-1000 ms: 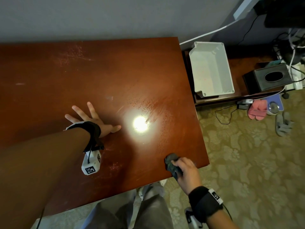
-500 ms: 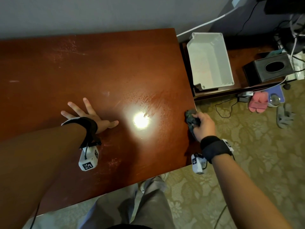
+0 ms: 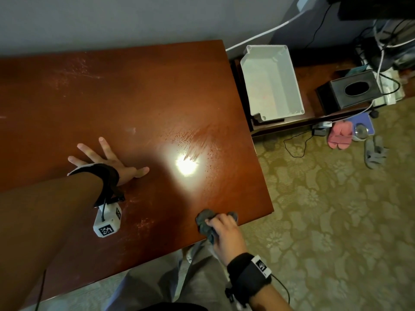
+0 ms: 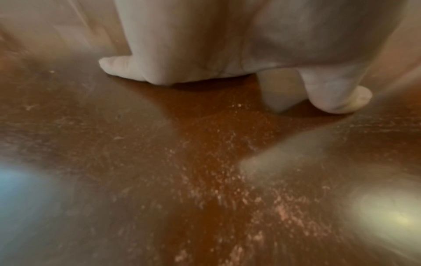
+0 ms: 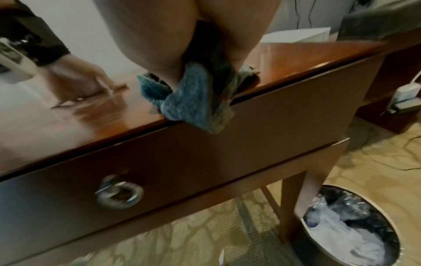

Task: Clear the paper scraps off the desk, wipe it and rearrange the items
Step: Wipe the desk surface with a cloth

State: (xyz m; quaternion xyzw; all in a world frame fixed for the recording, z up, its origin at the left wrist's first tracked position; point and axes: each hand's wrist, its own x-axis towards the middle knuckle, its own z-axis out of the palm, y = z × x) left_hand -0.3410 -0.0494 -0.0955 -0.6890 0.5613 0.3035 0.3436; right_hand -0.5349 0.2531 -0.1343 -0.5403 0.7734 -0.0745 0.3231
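Note:
The reddish-brown desk (image 3: 134,90) fills the head view, with wet streaks near a lamp glare. My right hand (image 3: 224,232) grips a bunched grey-blue cloth (image 3: 203,221) at the desk's near right corner. In the right wrist view the cloth (image 5: 193,100) hangs over the front edge above the drawer (image 5: 182,162). My left hand (image 3: 107,160) lies flat on the desk with fingers spread, left of the glare. The left wrist view shows its fingertips (image 4: 120,66) pressed on the wood (image 4: 205,162). No paper scraps show on the desk.
A white plastic tray (image 3: 271,81) and a dark tissue box (image 3: 352,90) sit on a lower side table to the right. Cables, pink slippers (image 3: 339,135) and grey sandals lie on the carpet. A waste bin (image 5: 350,228) with crumpled white stuff stands by the desk leg.
My right hand swept the cloth from the near right corner up the right edge, then back down to the near corner. The left hand stayed flat in place.

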